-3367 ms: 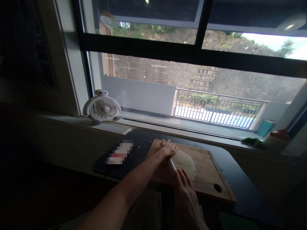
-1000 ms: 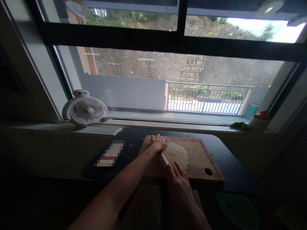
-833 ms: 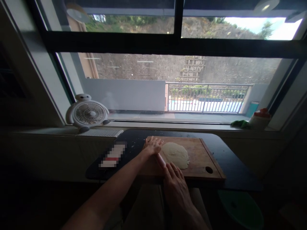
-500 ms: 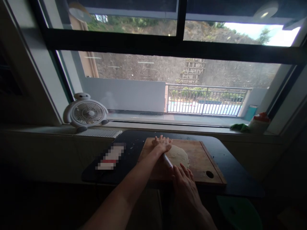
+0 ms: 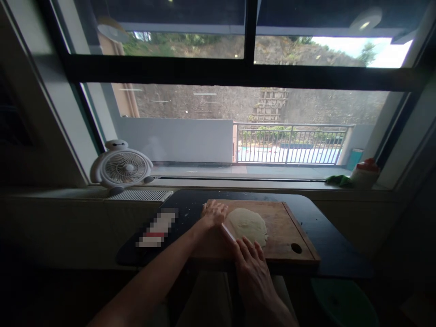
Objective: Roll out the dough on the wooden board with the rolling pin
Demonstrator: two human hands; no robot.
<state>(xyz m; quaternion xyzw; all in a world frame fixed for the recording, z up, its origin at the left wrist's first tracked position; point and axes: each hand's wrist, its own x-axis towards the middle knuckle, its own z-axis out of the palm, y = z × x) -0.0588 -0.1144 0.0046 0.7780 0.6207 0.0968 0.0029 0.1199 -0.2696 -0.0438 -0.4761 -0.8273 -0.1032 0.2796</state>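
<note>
A pale rolling pin [image 5: 228, 232] lies at a slant across the left part of a wooden cutting board [image 5: 277, 227]. My left hand [image 5: 214, 212] rests palm down over its far end, fingers stretched out. Over the near end lies my right hand [image 5: 252, 261], also palm down with extended fingers. Both palms cover the pin's ends, so only its middle shows. Just right of the pin, a flat, roundish sheet of dough [image 5: 248, 225] lies on the board, partly behind my right fingertips.
The board sits on a dark table [image 5: 340, 254] below a window. A blurred-out item [image 5: 158, 229] lies at the table's left. On the sill stand a white fan [image 5: 127, 168], a green cloth [image 5: 338, 180] and a white bottle with a red top [image 5: 366, 173]. A green stool [image 5: 345, 302] is below right.
Both hands and the rolling pin have shifted left, off the dough, so more of the dough sheet shows. The view has tipped slightly upward.
</note>
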